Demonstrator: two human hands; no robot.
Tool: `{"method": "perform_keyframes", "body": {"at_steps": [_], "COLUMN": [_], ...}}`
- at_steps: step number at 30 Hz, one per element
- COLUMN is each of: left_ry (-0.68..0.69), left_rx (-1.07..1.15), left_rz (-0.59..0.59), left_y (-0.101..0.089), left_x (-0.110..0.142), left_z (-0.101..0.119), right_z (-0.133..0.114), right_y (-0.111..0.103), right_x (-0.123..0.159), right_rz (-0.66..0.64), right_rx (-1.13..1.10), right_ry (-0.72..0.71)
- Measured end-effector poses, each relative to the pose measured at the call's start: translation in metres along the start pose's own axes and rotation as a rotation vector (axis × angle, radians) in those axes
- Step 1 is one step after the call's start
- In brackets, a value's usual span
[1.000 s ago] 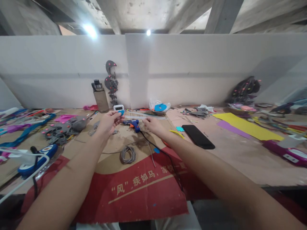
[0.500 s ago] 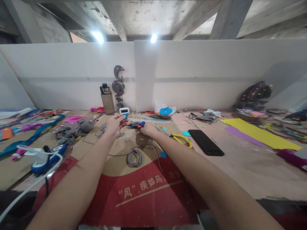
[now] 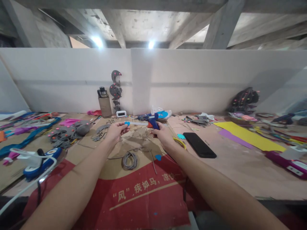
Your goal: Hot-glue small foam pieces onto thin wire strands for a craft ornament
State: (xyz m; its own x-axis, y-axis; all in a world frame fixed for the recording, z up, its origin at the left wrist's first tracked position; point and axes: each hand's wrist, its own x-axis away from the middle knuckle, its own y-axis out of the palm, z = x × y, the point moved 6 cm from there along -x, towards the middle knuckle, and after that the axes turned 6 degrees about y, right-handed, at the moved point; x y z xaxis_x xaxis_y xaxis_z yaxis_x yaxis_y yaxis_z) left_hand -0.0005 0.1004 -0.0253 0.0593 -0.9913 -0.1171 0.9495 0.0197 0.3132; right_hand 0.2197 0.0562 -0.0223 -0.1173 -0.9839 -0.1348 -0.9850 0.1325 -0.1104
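Note:
Between the fingertips of my left hand (image 3: 116,131) is a small blue cut-out piece (image 3: 127,123). My right hand (image 3: 163,134) is wrapped round the handle of a blue glue gun (image 3: 153,120), whose nozzle points left toward that piece, with a gap between them. Below both hands a coil of grey cord (image 3: 129,160) lies on the cardboard sheet (image 3: 146,198). Another small blue piece (image 3: 158,157) rests by the cord's loose end. Scissors with yellow handles (image 3: 179,143) are partly hidden behind my right hand.
A black phone (image 3: 200,145) lies to the right, near yellow paper (image 3: 249,135). At the back stand a bottle (image 3: 104,103) and a small white clock (image 3: 121,114). Grey felt pieces with pink dots (image 3: 69,132) and a blue power strip (image 3: 43,163) are on the left.
My right hand has lifted the glue gun off the table and turned it toward my left hand. My left hand still pinches the blue piece. The camera view has shifted slightly.

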Motion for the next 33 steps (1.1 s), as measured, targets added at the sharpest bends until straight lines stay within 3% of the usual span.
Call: {"method": "perform_keyframes", "body": {"at_steps": [3, 6, 9, 15, 21, 24, 28, 30, 33], "left_ry": [-0.011, -0.021, -0.011, 0.031, 0.077, 0.178, 0.401, 0.425, 0.344], "left_rx": [0.007, 0.006, -0.008, -0.012, 0.021, 0.086, 0.139, 0.142, 0.128], "left_rz": [0.007, 0.010, -0.003, 0.012, 0.068, 0.115, 0.272, 0.343, 0.370], "left_y": [0.002, 0.004, 0.006, 0.004, 0.000, -0.010, -0.040, -0.051, -0.054], "left_x": [0.003, 0.005, 0.006, 0.005, 0.004, 0.001, -0.005, -0.008, -0.010], "left_z": [-0.001, 0.000, 0.003, 0.010, 0.024, 0.049, 0.086, 0.088, 0.078], "right_z": [-0.009, -0.020, -0.028, -0.025, -0.017, -0.022, -0.024, -0.021, -0.017], "right_y": [-0.007, -0.005, -0.010, -0.025, -0.022, -0.020, -0.018, -0.016, -0.014], "right_x": [0.009, 0.018, 0.023, 0.013, 0.011, 0.014, 0.017, 0.017, 0.018], "right_rz": [0.014, -0.094, -0.104, -0.062, -0.067, -0.045, -0.040, -0.040, -0.034], "right_rx": [-0.276, -0.410, -0.450, -0.423, -0.348, -0.314, -0.250, -0.234, -0.222], "right_ry": [-0.017, 0.035, 0.057, -0.070, -0.031, -0.073, -0.129, -0.130, -0.124]}}
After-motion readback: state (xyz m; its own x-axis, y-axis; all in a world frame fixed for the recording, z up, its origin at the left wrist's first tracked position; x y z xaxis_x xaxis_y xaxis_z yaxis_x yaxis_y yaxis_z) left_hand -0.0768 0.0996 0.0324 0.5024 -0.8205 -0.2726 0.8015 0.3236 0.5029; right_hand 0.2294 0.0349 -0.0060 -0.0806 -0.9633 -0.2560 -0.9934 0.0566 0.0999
